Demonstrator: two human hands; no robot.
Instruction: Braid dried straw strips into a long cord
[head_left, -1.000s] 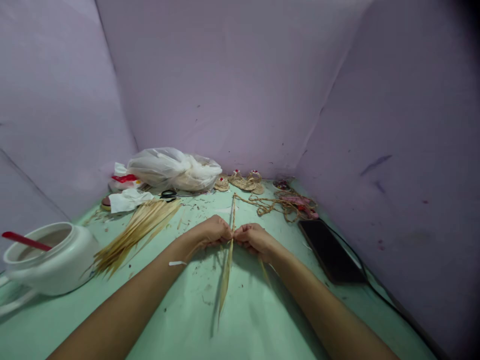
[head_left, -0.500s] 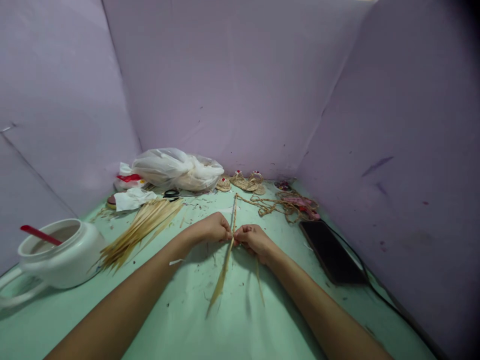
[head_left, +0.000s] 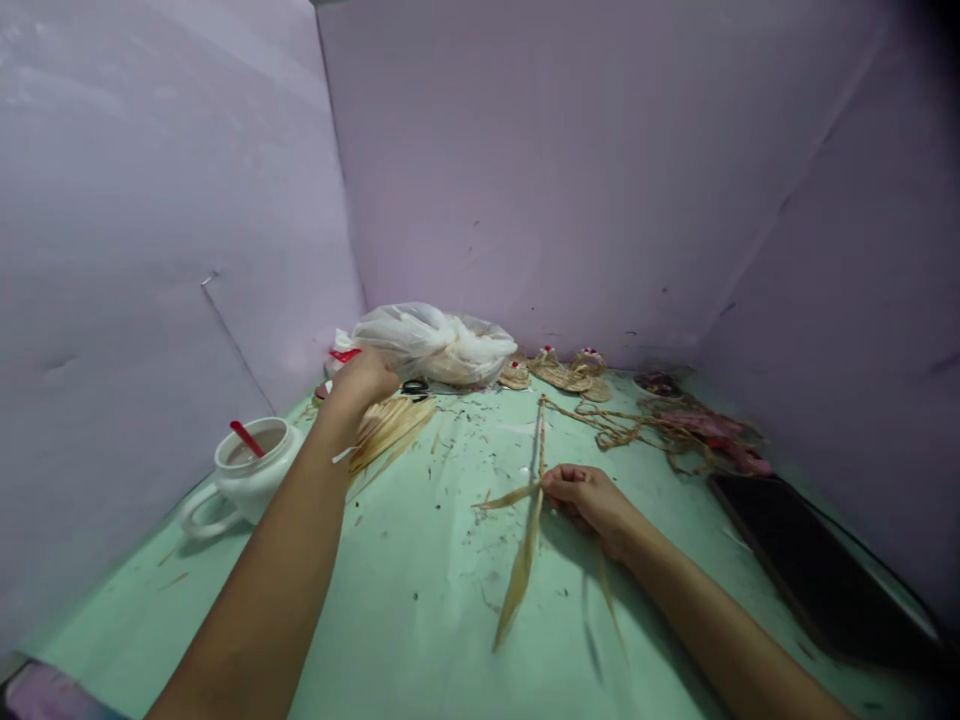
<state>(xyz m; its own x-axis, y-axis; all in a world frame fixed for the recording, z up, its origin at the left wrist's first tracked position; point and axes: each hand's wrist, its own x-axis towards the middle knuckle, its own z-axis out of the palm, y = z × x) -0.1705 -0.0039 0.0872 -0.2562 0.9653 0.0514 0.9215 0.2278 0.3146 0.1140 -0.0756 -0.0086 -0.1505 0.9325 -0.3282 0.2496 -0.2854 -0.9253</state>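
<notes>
My right hand (head_left: 586, 496) is closed in a pinch on a braided straw cord (head_left: 538, 440), right where the braid ends. Loose straw strips (head_left: 519, 570) hang from the pinch toward me across the green table (head_left: 420, 620). The braid runs away from my hand to a tangle of cord (head_left: 637, 428) at the back right. My left hand (head_left: 363, 380) has reached out to the far left. It rests over the far end of a bundle of straw stalks (head_left: 391, 428). Its fingers are curled down, and I cannot make out whether they grip any stalk.
A white plastic bag (head_left: 435, 342) lies against the back wall, with black scissors (head_left: 414, 386) in front of it. Small woven straw pieces (head_left: 564, 370) sit at the back. A white pot with a red stick (head_left: 247, 468) stands at the left. A dark phone (head_left: 810, 566) lies at the right. Purple walls close in three sides.
My left hand let go of the braid and moved left and away to the straw bundle. The right hand kept its pinch. The view swung left.
</notes>
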